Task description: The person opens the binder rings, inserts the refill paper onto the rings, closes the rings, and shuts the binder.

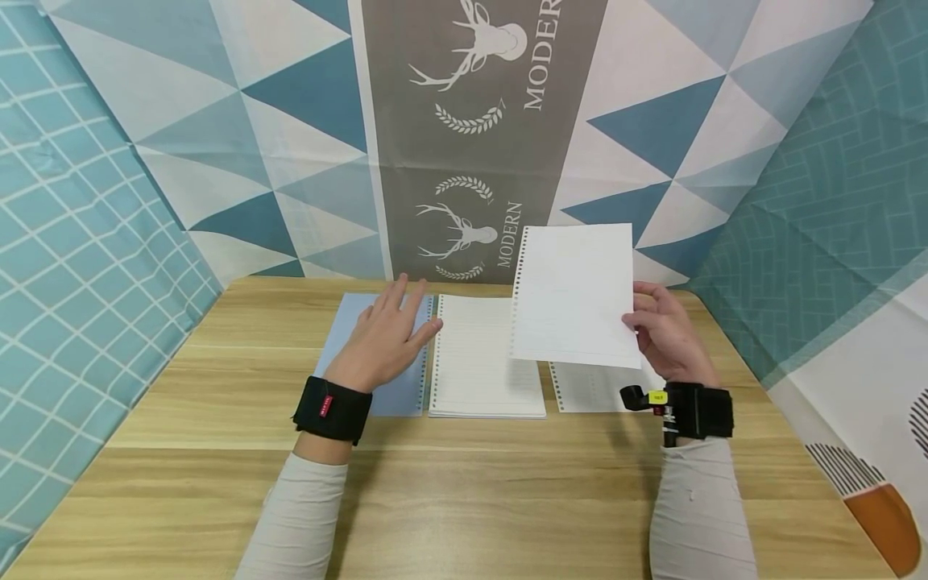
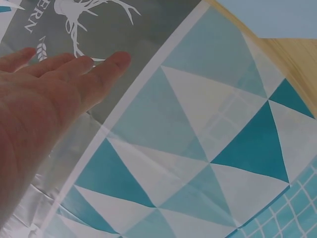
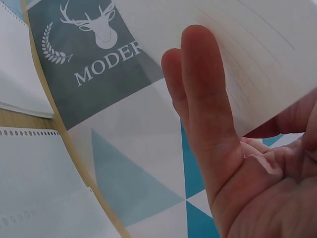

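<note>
Desk nook (image 1: 507, 499), patterned cloth walls (image 1: 181, 97)

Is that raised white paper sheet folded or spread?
Spread: the white rectangular paper sheet in the right hand shows four corners, no fold.

Paper stack (image 1: 486, 358) between cover (image 1: 402, 391) and sheets (image 1: 590, 392)

grey sleeves (image 1: 300, 511), black wristbands (image 1: 348, 411), red label (image 1: 326, 405), yellow tag (image 1: 657, 397)
</note>
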Action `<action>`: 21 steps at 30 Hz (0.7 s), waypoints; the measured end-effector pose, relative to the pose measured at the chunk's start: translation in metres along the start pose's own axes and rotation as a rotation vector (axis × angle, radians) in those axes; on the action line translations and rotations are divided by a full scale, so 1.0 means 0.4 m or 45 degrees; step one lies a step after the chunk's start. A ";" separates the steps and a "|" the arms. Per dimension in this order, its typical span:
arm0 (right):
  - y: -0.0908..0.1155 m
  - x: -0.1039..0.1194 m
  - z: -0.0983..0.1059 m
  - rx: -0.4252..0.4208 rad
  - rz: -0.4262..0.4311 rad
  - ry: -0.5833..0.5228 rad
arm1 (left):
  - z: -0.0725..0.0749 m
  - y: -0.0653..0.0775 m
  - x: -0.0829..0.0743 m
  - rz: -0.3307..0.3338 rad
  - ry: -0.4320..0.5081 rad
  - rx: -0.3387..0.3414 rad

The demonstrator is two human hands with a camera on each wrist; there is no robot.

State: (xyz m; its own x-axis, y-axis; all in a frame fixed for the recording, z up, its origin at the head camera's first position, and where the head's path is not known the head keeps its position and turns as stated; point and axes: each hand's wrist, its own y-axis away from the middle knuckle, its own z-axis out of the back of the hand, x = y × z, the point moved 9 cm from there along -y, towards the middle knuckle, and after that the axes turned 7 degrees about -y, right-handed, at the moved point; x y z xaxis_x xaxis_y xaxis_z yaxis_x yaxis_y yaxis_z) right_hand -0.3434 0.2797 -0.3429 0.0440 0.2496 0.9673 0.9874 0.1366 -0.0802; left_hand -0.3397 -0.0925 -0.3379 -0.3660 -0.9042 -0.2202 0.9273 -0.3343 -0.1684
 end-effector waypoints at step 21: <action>-0.010 -0.008 -0.025 -0.053 -0.041 0.095 | 0.007 0.003 0.027 0.010 0.064 -0.009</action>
State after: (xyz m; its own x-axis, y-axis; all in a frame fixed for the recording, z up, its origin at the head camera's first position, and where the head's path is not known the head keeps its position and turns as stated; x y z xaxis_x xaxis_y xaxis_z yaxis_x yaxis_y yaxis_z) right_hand -0.3458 0.2688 -0.3433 0.0219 0.1730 0.9847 0.9939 0.1027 -0.0401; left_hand -0.3423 -0.1033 -0.3376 -0.3626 -0.8920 -0.2698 0.9296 -0.3255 -0.1731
